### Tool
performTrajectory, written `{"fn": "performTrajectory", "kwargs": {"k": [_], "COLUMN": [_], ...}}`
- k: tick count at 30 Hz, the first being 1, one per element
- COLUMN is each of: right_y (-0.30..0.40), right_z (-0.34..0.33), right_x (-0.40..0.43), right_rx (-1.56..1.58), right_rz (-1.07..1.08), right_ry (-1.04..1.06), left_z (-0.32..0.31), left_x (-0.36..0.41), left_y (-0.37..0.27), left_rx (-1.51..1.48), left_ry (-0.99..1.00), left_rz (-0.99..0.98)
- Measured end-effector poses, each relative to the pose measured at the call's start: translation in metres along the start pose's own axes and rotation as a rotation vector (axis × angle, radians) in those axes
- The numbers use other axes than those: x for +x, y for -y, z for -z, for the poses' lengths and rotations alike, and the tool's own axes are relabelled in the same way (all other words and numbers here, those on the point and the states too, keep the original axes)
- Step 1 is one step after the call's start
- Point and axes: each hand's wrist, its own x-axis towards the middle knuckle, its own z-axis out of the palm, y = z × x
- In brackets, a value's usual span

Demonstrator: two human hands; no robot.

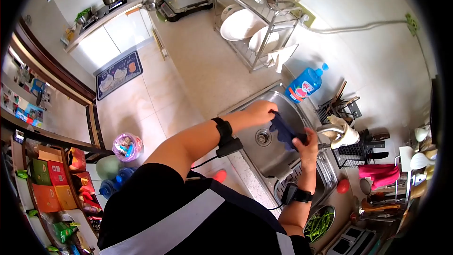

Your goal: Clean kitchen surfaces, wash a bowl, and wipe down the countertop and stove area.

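A dark navy cloth [283,131] with a wavy edge hangs stretched between my two hands over the larger basin of the stainless steel sink [247,156]. My left hand [262,111] grips its far end above the basin. At the near end, beside the faucet [330,129], my right hand [307,148] holds the cloth between thumb and fingers. The drain [263,137] shows below the cloth. A pale cloth [344,134] is draped on the faucet.
A blue dish soap bottle [305,84] stands behind the sink. Knives and a chopstick holder [327,109] line the wall. A bowl of green vegetables [320,224] sits right of the smaller basin. Beyond is a metal dish rack [263,55]. A trash bin [127,147] stands on the floor.
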Motion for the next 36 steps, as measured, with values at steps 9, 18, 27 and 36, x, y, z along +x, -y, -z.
{"fn": "performTrajectory", "kwargs": {"k": [9, 18, 27, 36], "right_y": [0.097, 0.118, 0.174, 0.152], "right_z": [-0.135, -0.414, -0.545, -0.699], "right_x": [0.026, -0.014, 0.021, 0.093], "right_rx": [0.259, 0.739, 0.493, 0.976], "right_rz": [0.042, -0.198, -0.499, -0.503], "right_ry": [0.524, 0.917, 0.970, 0.746], "left_z": [0.096, 0.222, 0.364, 0.409], "left_x": [-0.060, -0.171, -0.239, -0.201], "left_y": [0.043, 0.138, 0.207, 0.271], "left_rx": [-1.329, -1.692, -1.529, -1.438], "left_ry": [-0.319, -0.783, -0.929, -0.971], "left_rz": [0.297, 0.535, 0.335, 0.134]}}
